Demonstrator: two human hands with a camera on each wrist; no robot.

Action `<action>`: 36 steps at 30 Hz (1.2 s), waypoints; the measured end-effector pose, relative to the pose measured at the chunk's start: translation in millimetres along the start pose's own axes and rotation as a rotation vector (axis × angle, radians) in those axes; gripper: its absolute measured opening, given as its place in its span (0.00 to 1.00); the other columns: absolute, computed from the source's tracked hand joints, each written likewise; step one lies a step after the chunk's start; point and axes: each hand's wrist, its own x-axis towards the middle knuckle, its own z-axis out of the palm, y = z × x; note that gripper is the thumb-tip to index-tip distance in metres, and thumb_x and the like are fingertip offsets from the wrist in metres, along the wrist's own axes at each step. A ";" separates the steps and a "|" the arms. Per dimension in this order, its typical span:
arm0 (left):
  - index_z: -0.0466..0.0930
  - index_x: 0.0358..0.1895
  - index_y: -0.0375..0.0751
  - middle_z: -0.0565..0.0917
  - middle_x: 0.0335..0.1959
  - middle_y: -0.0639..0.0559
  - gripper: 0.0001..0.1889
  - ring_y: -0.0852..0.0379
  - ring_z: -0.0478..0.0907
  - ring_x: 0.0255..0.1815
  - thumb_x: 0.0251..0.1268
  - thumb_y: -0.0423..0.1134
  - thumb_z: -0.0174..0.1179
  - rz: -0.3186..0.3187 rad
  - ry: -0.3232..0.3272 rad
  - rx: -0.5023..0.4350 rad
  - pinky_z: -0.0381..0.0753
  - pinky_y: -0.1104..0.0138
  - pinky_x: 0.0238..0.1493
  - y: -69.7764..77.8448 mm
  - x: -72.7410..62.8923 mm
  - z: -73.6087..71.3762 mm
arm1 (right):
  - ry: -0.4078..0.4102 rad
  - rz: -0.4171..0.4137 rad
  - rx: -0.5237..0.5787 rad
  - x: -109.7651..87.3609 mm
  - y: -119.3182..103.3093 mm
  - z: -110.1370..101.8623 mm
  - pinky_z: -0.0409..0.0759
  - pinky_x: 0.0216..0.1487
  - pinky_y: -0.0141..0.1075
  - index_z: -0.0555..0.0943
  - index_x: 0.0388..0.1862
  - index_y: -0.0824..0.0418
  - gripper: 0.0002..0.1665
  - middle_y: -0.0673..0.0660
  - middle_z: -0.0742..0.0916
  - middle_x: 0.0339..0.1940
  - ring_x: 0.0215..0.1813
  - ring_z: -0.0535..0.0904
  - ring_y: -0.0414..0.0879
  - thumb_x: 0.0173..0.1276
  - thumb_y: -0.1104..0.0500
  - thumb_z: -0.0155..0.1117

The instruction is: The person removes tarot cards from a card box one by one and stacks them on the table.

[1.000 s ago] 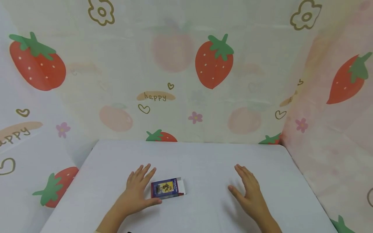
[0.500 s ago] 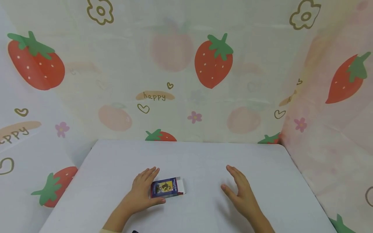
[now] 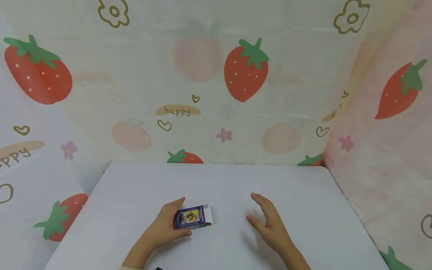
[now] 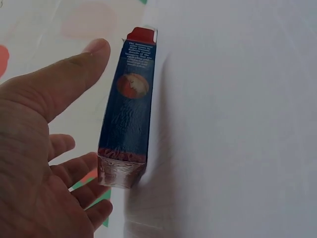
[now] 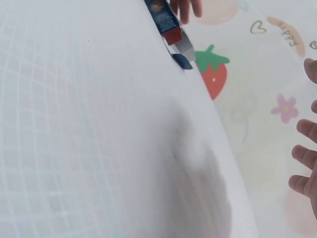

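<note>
A small blue card box (image 3: 190, 217) with a yellow picture lies flat on the white table. Its right end stands open, with a white flap and a red tab showing. Clear plastic wraps the other end of the box (image 4: 126, 109) in the left wrist view. Around that left end my left hand (image 3: 165, 225) is spread, thumb on the near side and fingers on the far side, with a gap between thumb and box. My right hand (image 3: 270, 225) hovers to the right of the box, holding nothing, its thumb and fingers apart.
A white-covered table (image 3: 216, 183) extends under both hands. Behind it and at both sides hangs a cloth (image 3: 209, 93) printed with strawberries, hearts and flowers. A small dark object (image 3: 159, 268) peeks in at the bottom edge, near the left forearm.
The left hand has moved right and closer around the box's left end. Over the table, the right hand has drifted left toward the box. The box lies where it was.
</note>
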 end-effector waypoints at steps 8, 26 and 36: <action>0.60 0.79 0.43 0.69 0.75 0.42 0.56 0.39 0.64 0.76 0.47 0.54 0.81 -0.019 0.004 -0.064 0.62 0.44 0.78 -2.8 0.8 4.4 | -0.012 -0.011 0.034 3.0 -3.8 9.9 0.70 0.72 0.61 0.68 0.78 0.45 0.39 0.50 0.75 0.74 0.76 0.68 0.53 0.70 0.52 0.71; 0.69 0.75 0.44 0.75 0.69 0.43 0.45 0.42 0.70 0.71 0.51 0.44 0.80 -0.084 0.005 -0.061 0.67 0.45 0.76 -1.9 0.4 8.1 | -0.047 -0.014 0.078 7.7 -16.0 28.4 0.70 0.73 0.58 0.69 0.76 0.42 0.37 0.46 0.76 0.73 0.76 0.69 0.49 0.70 0.50 0.71; 0.70 0.74 0.45 0.76 0.68 0.44 0.45 0.42 0.70 0.71 0.50 0.43 0.80 -0.081 0.031 -0.080 0.66 0.45 0.76 1.8 -4.4 5.8 | -0.067 -0.027 0.084 11.5 -23.1 38.5 0.71 0.73 0.58 0.71 0.75 0.44 0.36 0.46 0.76 0.73 0.76 0.69 0.49 0.70 0.51 0.71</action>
